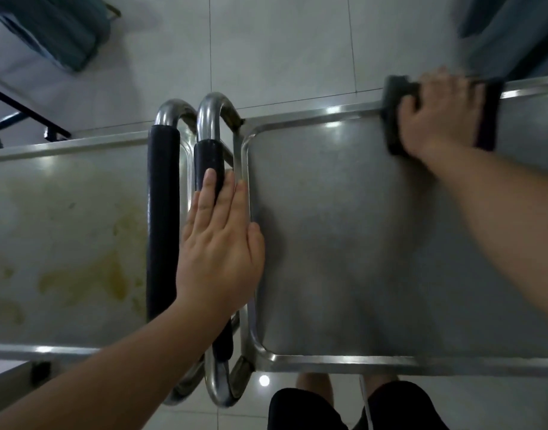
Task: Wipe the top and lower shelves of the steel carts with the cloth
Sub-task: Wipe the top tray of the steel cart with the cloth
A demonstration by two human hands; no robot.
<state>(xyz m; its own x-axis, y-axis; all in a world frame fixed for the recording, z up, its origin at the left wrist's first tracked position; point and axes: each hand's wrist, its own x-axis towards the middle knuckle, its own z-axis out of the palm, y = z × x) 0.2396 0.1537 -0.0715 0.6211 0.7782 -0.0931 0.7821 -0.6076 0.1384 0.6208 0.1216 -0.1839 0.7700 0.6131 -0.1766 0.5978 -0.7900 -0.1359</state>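
Two steel carts stand end to end below me. The right cart's top shelf (344, 243) is grey and smooth. The left cart's top shelf (65, 228) carries yellowish stains. My right hand (443, 116) presses a dark cloth (396, 119) against the far edge of the right shelf, fingers bent over the cloth. My left hand (220, 246) lies flat with straight fingers on the black padded handle (207, 162) of the right cart. The cloth shows on both sides of my right hand; its middle is hidden.
The left cart's black padded handle (162, 212) runs parallel beside the other one, the two steel loops nearly touching. Pale floor tiles (266, 51) lie beyond the carts. A blue bundle (52, 29) is at the far left. My legs (344, 405) are at the near edge.
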